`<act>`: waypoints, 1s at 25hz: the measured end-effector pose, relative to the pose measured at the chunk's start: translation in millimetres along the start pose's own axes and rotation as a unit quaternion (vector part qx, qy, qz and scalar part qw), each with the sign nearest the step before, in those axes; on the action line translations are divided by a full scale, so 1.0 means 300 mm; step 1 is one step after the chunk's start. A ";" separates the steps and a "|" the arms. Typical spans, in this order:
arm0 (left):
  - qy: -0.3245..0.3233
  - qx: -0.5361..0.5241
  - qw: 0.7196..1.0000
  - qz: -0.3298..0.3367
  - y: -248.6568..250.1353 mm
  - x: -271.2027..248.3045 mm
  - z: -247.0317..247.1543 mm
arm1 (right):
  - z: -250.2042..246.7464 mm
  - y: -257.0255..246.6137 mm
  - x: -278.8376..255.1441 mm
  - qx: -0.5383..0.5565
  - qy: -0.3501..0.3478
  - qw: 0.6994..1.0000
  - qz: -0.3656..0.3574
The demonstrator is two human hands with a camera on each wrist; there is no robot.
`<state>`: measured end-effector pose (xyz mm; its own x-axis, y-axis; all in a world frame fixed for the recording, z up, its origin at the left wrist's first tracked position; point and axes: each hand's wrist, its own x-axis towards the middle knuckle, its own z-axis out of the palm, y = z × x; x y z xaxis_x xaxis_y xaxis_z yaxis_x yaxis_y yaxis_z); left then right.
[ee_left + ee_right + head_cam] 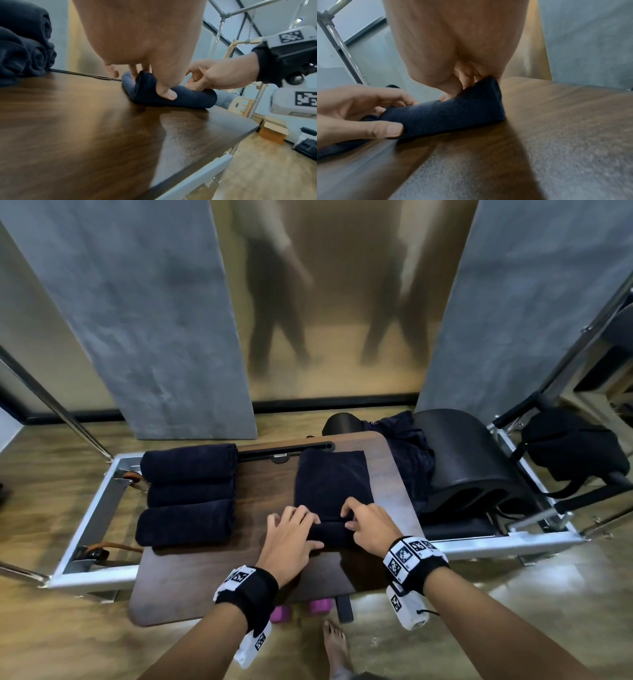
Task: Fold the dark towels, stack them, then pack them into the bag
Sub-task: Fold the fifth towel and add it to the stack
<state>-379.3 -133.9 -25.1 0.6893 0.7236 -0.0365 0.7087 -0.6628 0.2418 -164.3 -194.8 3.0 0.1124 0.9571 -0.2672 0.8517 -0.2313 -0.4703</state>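
1. Your left hand [291,534] and right hand [368,523] both grip the rolled near edge of the dark towel [334,481], thumbs in front and fingers curled over the soft roll.
2. The towel's far part lies flat on the glossy brown wooden table [191,583].
3. Three rolled towels [188,494] lie side by side at the table's left.

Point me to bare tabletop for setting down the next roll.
Bare wood on the table near edge, below the three rolled towels, left of the left hand. A narrow strip between rolls and the flat towel. Crowded: both hands, right hand included, on its near end.
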 end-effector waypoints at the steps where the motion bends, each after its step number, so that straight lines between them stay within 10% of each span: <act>1: -0.001 -0.009 1.000 -0.004 -0.006 0.014 -0.001 | -0.002 0.005 0.002 0.016 0.004 1.000 -0.009; 5: -0.015 -0.021 1.000 -0.018 -0.021 0.082 0.000 | -0.005 0.020 -0.017 -0.036 0.098 0.990 -0.093; 25: -0.061 -0.044 0.996 -0.049 -0.090 0.279 -0.080 | -0.102 0.054 0.211 -0.106 -0.011 0.987 -0.122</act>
<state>-344.5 -50.9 -11.2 0.6343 0.7519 -0.1795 0.7612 -0.5671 0.3145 -127.6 -132.6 4.3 -0.1183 0.9753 -0.1865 0.9404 0.0498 -0.3363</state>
